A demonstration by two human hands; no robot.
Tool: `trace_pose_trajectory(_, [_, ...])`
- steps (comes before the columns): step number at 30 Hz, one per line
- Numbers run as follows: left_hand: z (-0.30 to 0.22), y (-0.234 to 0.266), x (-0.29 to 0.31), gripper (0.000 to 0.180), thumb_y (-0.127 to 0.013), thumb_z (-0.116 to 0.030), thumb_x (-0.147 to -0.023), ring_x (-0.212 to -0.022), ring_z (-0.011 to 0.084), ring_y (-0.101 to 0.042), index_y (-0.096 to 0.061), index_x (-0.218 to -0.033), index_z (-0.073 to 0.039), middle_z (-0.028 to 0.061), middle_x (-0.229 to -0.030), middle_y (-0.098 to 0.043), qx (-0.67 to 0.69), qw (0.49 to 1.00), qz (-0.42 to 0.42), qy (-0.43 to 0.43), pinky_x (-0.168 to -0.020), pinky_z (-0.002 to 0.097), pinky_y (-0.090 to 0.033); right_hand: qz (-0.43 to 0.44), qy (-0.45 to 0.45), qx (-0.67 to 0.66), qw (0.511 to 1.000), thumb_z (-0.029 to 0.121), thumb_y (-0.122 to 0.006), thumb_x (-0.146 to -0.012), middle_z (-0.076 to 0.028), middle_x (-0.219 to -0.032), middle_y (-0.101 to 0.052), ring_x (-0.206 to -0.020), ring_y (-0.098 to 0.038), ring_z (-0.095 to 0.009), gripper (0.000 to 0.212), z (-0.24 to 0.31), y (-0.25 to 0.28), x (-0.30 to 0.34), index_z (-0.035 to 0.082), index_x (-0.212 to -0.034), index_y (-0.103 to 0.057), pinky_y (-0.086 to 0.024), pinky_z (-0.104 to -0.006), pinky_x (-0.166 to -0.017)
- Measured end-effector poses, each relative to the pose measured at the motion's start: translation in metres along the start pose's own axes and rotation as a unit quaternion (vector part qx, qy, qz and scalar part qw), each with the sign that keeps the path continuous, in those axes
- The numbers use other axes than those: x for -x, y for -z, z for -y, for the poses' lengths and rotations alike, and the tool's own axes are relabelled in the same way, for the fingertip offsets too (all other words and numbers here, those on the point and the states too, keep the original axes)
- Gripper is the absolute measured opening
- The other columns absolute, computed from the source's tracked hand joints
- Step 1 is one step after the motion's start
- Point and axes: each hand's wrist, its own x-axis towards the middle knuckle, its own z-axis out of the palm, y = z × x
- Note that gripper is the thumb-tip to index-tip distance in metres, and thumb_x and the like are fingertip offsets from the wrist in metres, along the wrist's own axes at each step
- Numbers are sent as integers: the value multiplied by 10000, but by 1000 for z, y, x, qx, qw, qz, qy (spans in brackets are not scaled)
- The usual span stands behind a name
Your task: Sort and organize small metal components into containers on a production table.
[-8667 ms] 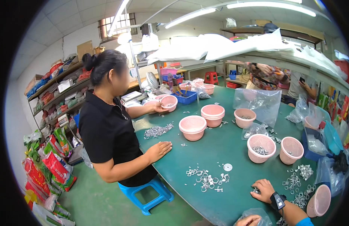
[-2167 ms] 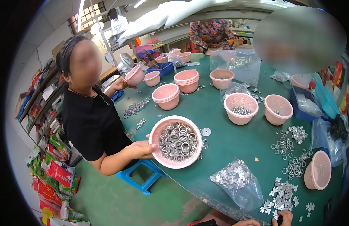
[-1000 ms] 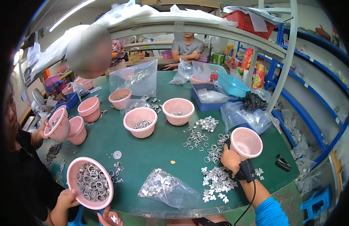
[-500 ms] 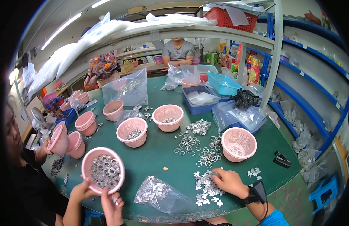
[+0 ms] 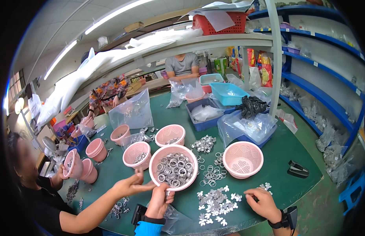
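My left hand (image 5: pixel 161 200), in a blue sleeve, grips the lower rim of a pink plastic basket (image 5: pixel 152 173). Many silver metal rings (image 5: pixel 174 169) fill the basket, which tilts toward me. A co-worker's hand (image 5: pixel 129 185) reaches in from the left with spread fingers, close to the basket's side. My right hand (image 5: pixel 263 202) hovers over the table's near right with loosely bent fingers apart and nothing visible in them. Beside it lies a heap of flat silver flower-shaped pieces (image 5: pixel 216 202). A clear plastic bag (image 5: pixel 176 220) is partly hidden behind my left forearm.
Loose rings (image 5: pixel 212 173) lie beside another pink basket (image 5: pixel 243 157). A black stapler (image 5: pixel 298 169) rests at the right. More pink baskets (image 5: pixel 137 155) stand left of centre. Blue trays (image 5: pixel 204 125) and a shelf post (image 5: pixel 276 59) rise at the back.
The ring-filled basket has passed from the co-worker's hand into my left hand and moved right. My right hand has left the flower-piece heap, moving right. Some rings now show on the table at lower left.
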Motion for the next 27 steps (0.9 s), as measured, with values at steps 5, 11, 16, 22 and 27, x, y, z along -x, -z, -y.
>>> trace_pose_trajectory(5, [-23,-45,-30,110,-394,-133,-756,-392,68,-293,-381,-674,-59,32,-529,-394,-25,999,34,0,-328,191,-194,-161,44,115,979,76,-603,-680,-116,-894,-569,-892,-501,-264,298,-14,5,-15,36,-972,-555,-391,-372,-786])
trace_pose_trajectory(11, [-31,-79,-69,88,-388,-106,-758,-390,56,-286,-386,-684,-59,31,-546,-417,-24,997,65,24,-329,196,-193,-72,138,219,963,92,-628,-641,-97,-892,-563,-934,-482,-268,312,-53,-15,-69,60,-943,-559,-261,-455,-938])
trace_pose_trajectory(16, [-21,-86,-79,108,-397,-113,-748,-389,48,-288,-392,-651,-67,12,-534,-405,-38,995,86,43,-315,184,-177,-100,111,190,970,69,-619,-635,-51,-719,-578,-808,-532,-223,94,-58,24,-71,68,-726,-594,-308,-446,-906])
trace_pose_trajectory(22, [-18,-99,-73,117,-397,-120,-762,-390,48,-280,-381,-655,-74,2,-530,-385,-60,991,94,77,-314,183,-176,-55,46,277,958,66,-661,-592,-47,-665,-580,-785,-536,-217,107,-91,76,-49,61,-691,-620,-314,-440,-913])
trace_pose_trajectory(27, [-28,-95,-47,122,-400,-126,-767,-394,53,-271,-393,-665,-59,11,-540,-389,-68,988,110,79,-326,195,-181,-23,97,307,946,231,-692,-622,-96,-909,-557,-936,-478,-277,361,-69,85,-62,36,-903,-578,-289,-439,-917])
